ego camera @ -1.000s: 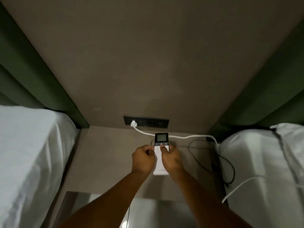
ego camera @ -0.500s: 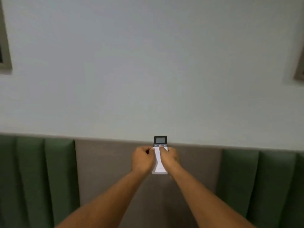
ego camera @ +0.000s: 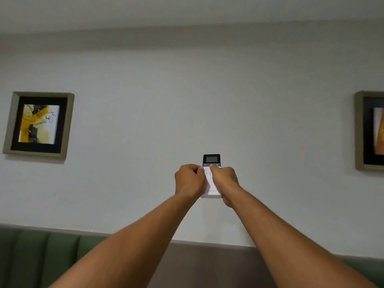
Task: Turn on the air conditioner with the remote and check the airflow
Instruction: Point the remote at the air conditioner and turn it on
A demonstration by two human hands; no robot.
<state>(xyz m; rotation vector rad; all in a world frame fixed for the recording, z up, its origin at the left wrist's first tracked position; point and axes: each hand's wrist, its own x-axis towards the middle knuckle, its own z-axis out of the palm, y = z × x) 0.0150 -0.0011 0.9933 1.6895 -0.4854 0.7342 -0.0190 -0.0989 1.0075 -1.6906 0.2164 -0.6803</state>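
A slim white remote (ego camera: 212,185) with a black top and a small grey screen is held upright in front of the pale wall, arms stretched out. My left hand (ego camera: 189,179) grips its left side. My right hand (ego camera: 224,180) grips its right side, with the thumb resting on the buttons just below the screen. The lower half of the remote shows between my hands. No air conditioner is in view.
A framed yellow picture (ego camera: 39,124) hangs on the wall at the left, and another frame (ego camera: 371,130) is cut off at the right edge. A green and grey padded headboard (ego camera: 41,256) runs along the bottom. The ceiling line (ego camera: 187,32) crosses the top.
My view has tilted up from the bedside table and beds to the wall and ceiling line. Both hands have kept their hold on the remote and risen with it.
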